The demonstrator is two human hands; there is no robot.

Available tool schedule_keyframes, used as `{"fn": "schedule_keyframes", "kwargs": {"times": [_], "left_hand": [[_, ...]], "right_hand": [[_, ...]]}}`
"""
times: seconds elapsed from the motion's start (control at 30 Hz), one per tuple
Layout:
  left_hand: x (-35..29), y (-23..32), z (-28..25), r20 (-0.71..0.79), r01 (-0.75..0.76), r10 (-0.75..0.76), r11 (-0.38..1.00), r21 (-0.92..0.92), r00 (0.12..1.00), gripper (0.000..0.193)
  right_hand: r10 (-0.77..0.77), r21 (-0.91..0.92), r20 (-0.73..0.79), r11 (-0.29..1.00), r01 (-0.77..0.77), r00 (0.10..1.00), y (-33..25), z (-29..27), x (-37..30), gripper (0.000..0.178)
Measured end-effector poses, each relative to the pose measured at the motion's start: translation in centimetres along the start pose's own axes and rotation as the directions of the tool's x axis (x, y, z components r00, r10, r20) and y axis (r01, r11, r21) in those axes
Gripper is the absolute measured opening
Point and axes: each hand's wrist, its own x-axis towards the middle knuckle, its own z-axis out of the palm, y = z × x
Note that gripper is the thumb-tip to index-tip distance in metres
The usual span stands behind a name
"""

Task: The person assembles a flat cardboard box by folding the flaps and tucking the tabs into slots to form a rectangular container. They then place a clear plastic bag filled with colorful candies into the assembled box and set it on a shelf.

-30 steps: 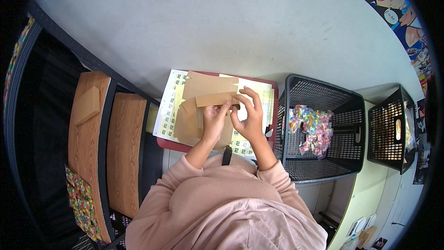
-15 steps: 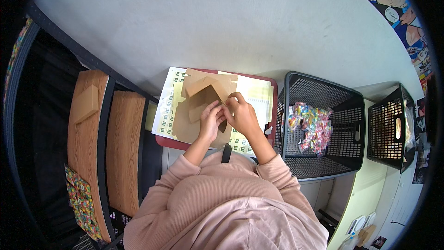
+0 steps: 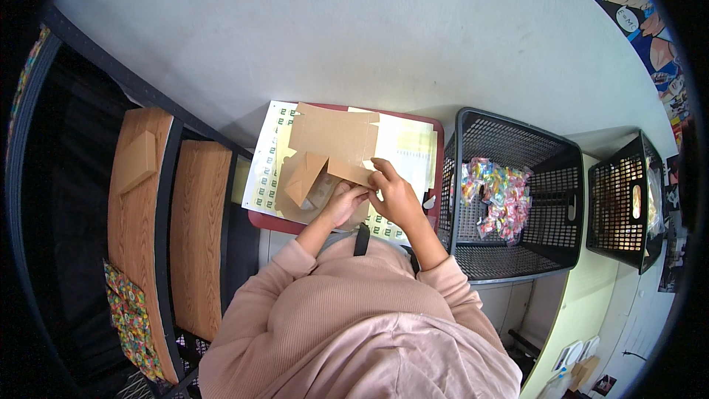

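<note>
A brown cardboard box (image 3: 304,177), partly folded with its open side showing, is held over the small table in front of me. My left hand (image 3: 343,205) is closed at its near right edge, fingertips partly hidden inside it. Fingers of my right hand (image 3: 393,191) pinch the box's right-hand panel, close against the left fingertips. Beneath the box lies flat brown cardboard (image 3: 336,131) with cut flaps, resting on sheets of printed labels (image 3: 269,151).
The table has a dark red rim (image 3: 438,155). To the right stands a black plastic crate (image 3: 546,133) with colourful wrapped sweets (image 3: 501,199); a smaller black basket (image 3: 617,214) is beyond. Wooden shelves (image 3: 199,236) at left carry a flat cardboard box (image 3: 136,162). A white wall rises behind.
The box has been turned and tilted, and it sits lower. Both hands have moved slightly nearer to me, still gripping its right-hand side.
</note>
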Motion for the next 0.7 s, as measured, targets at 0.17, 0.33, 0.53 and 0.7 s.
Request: {"fn": "schedule_keyframes", "kwargs": {"times": [0.17, 0.33, 0.53, 0.7], "left_hand": [[0.3, 0.0, -0.5, 0.083, -0.032, 0.017, 0.983, 0.181, 0.996, 0.028], [0.4, 0.0, -0.9, 0.12, -0.134, 0.104, 0.949, 0.286, 0.987, 0.028], [0.6, -0.1, -0.8, 0.149, -0.286, 0.249, 0.896, 0.339, 0.957, 0.029], [0.5, 3.0, 3.1, 0.128, -0.397, 0.38, 0.811, 0.43, 0.916, 0.023]], "right_hand": [[0.002, -0.058, -0.021, 0.998, -0.004, 1.0, 0.9, 0.2, -0.8, 0.012], [-0.029, -0.066, 0.062, 0.997, 0.033, 0.998, 1.1, -0.3, -0.8, 0.012], [-0.119, -0.05, -0.015, 0.992, 0.118, 0.993, 1.4, -0.2, -0.9, 0.015], [-0.361, -0.17, -0.256, 0.93, 0.326, 0.897, 1.6, -1.2, 0.6, 0.022]]}}
